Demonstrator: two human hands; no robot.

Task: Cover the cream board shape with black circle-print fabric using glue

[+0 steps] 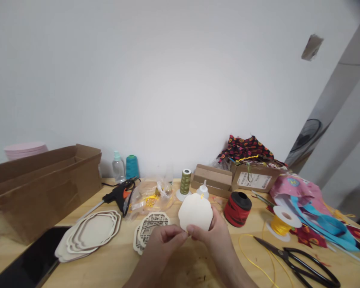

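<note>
A white, scallop-edged disc (195, 212) is held up over the table by my right hand (213, 233), thumb across its lower front and fingers behind. A short yellow loop (202, 196) sticks up at its top edge. My left hand (171, 240) pinches at the disc's bottom edge, fingertips pressed together close to my right thumb. Whatever lies in that pinch is too small to make out. Partly behind my left hand lie lattice-cut wooden pieces (153, 223). Yellow cord (256, 262) trails over the table to the right of my right hand.
Black scissors (300, 262) lie at right, near a yellow cord spool (280, 224) and a red thread spool (237, 210). Stacked wooden frames (91, 234), a phone (27, 260), a glue gun (120, 195) and a long cardboard box (48, 192) occupy the left. Fabric (300, 190) is heaped at right.
</note>
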